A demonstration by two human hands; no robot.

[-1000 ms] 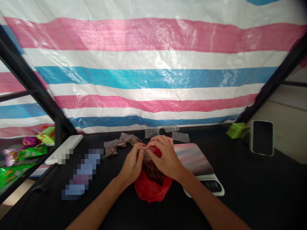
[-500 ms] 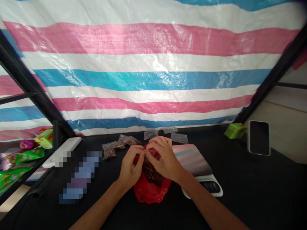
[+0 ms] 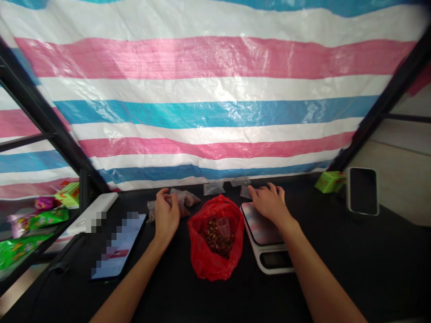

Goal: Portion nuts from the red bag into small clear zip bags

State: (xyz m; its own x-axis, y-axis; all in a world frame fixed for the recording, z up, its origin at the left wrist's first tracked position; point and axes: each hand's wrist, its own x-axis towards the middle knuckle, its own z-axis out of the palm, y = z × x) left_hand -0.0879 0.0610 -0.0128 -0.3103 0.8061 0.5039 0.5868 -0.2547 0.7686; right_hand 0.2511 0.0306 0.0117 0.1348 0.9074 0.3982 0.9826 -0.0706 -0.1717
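Note:
A red plastic bag (image 3: 215,258) stands open on the black table, holding brown bits and a small clear cup (image 3: 224,225). My left hand (image 3: 166,214) is left of it, fingers curled down on a small filled pouch (image 3: 182,198) in the cluster of filled pouches there. My right hand (image 3: 269,202) reaches over the back of the kitchen scale (image 3: 266,251), fingers stretched out flat. Its fingertips are at a few small empty clear bags (image 3: 245,191) by the tarp.
A phone (image 3: 117,246) lies flat at the left, with a white slab (image 3: 92,210) behind it. A green box (image 3: 330,181) and a propped phone (image 3: 362,190) are at the right. Green snack packets (image 3: 37,217) fill a left shelf. A striped tarp (image 3: 215,112) closes the back.
Both hands left the small pouch held over the red bag. The left went left onto the filled pouches, the right went right and back over the scale. The red bag now stands uncovered.

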